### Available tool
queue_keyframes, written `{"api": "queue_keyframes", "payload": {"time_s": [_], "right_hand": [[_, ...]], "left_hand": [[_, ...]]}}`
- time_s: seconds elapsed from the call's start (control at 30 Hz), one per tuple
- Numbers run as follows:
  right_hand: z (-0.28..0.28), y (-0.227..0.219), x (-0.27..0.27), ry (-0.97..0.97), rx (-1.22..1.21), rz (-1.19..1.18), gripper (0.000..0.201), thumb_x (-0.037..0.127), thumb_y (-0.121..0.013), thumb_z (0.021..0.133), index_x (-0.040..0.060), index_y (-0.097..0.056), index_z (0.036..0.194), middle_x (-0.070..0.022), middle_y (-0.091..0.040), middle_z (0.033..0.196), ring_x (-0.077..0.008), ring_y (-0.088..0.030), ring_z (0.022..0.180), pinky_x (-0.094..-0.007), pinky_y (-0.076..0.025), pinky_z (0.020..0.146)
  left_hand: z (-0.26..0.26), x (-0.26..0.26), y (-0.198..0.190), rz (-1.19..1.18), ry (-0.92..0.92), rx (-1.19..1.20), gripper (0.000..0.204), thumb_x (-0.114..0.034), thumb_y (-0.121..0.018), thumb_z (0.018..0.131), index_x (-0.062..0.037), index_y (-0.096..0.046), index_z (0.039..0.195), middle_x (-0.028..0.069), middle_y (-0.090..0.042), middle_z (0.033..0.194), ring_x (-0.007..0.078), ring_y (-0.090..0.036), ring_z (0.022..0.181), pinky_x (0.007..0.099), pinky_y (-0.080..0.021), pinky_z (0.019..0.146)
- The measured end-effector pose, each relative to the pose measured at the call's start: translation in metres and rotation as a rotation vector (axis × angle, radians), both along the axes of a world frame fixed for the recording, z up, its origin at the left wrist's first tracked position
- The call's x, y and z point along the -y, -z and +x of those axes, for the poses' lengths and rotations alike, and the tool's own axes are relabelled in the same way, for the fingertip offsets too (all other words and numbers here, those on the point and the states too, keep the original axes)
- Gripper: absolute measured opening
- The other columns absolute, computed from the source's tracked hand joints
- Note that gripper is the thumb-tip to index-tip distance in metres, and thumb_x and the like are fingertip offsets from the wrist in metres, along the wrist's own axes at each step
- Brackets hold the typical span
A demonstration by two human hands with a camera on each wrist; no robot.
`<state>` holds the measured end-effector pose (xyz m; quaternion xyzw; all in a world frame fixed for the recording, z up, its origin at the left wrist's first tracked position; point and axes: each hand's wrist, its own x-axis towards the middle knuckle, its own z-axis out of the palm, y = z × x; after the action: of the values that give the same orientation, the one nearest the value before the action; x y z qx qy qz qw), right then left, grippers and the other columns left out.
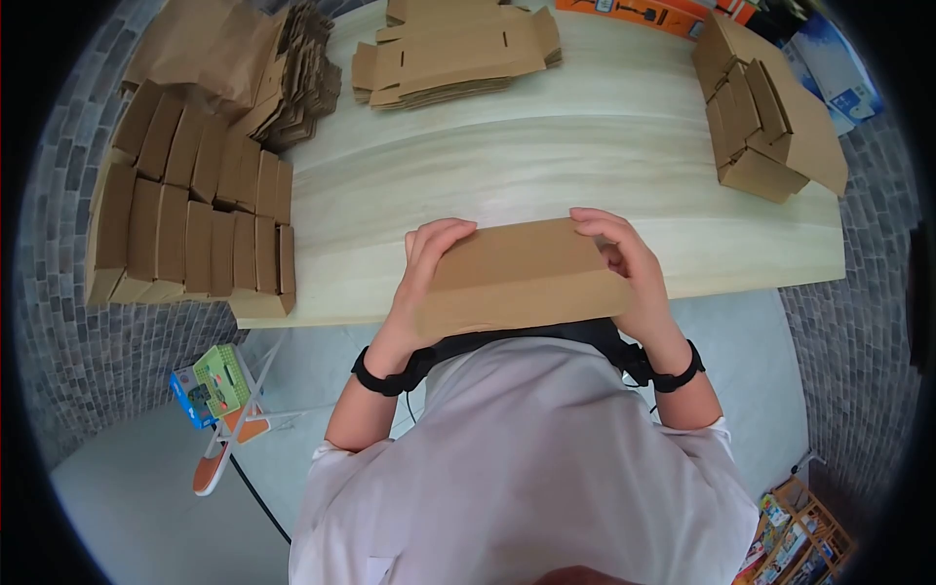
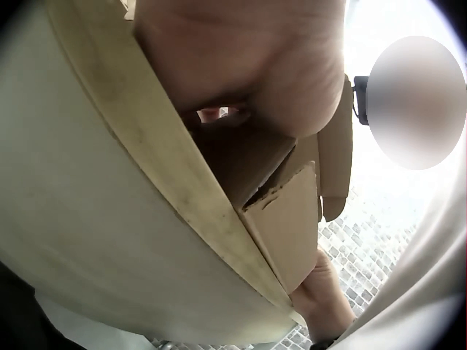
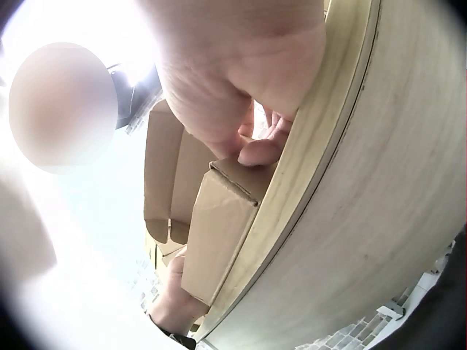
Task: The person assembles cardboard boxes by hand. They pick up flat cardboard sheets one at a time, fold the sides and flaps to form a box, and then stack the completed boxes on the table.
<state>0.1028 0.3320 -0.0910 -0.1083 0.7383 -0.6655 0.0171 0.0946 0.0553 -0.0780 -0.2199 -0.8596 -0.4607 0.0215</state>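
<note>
A small brown cardboard box (image 1: 522, 278) lies at the near edge of the table, in front of the person's body. Its left end is held by my left hand (image 1: 424, 268), with fingertips over the far edge. At the opposite end my right hand (image 1: 632, 271) grips the box, its fingers bent round the side. In the right wrist view the lid flap (image 3: 171, 175) stands raised beyond the front wall (image 3: 219, 233). The left wrist view shows a folded end and a side panel (image 2: 288, 226) near the table edge; the palm hides part of the box.
Folded boxes (image 1: 185, 214) stand in rows at the table's left. Flat cardboard blanks (image 1: 458, 63) are stacked at the back, with more piled (image 1: 297, 78) at back left. Another open box (image 1: 756, 112) holds cartons at the right. The pale tabletop (image 1: 507, 161) lies between.
</note>
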Motion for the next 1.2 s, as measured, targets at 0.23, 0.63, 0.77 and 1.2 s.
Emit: {"api": "queue_keyframes", "payload": {"time_s": [0.23, 0.63, 0.77, 1.2], "right_hand": [[-0.001, -0.006, -0.004, -0.018, 0.012, 0.026, 0.038, -0.009, -0.057, 0.084, 0.0087, -0.062, 0.117, -0.0088, -0.055, 0.137, -0.0046, -0.051, 0.064, -0.0198, -0.044, 0.062], [-0.003, -0.013, -0.008, -0.123, 0.130, -0.046, 0.042, -0.011, -0.052, 0.080, 0.0093, -0.063, 0.116, -0.0090, -0.047, 0.143, -0.0047, -0.050, 0.069, -0.0198, -0.043, 0.066], [-0.001, -0.016, -0.006, -0.117, 0.125, 0.023, 0.042, -0.010, -0.053, 0.081, 0.0098, -0.063, 0.117, -0.0079, -0.047, 0.144, -0.0054, -0.051, 0.072, -0.0201, -0.043, 0.066], [-0.004, -0.019, -0.019, -0.361, 0.047, 0.082, 0.057, -0.011, -0.069, 0.076, 0.0098, -0.061, 0.129, -0.0094, -0.045, 0.146, -0.0112, -0.057, 0.084, -0.0227, -0.053, 0.068]], "left_hand": [[0.004, 0.006, 0.010, 0.048, 0.001, -0.070, 0.058, -0.020, -0.080, 0.075, -0.0105, -0.062, 0.129, 0.0112, -0.052, 0.131, 0.0292, -0.049, 0.110, 0.0390, -0.043, 0.095], [0.014, 0.008, 0.005, 0.186, -0.009, 0.100, 0.059, -0.016, -0.084, 0.072, -0.0081, -0.065, 0.127, 0.0097, -0.048, 0.134, 0.0207, -0.056, 0.100, 0.0316, -0.050, 0.085], [0.015, 0.008, -0.004, 0.176, 0.019, 0.093, 0.048, -0.008, -0.073, 0.081, -0.0070, -0.064, 0.128, 0.0115, -0.048, 0.137, 0.0250, -0.055, 0.114, 0.0341, -0.050, 0.090], [0.019, 0.017, 0.006, 0.168, 0.035, 0.121, 0.059, 0.018, -0.041, 0.075, -0.0042, -0.067, 0.123, 0.0116, -0.050, 0.137, 0.0209, -0.057, 0.102, 0.0298, -0.050, 0.086]]}}
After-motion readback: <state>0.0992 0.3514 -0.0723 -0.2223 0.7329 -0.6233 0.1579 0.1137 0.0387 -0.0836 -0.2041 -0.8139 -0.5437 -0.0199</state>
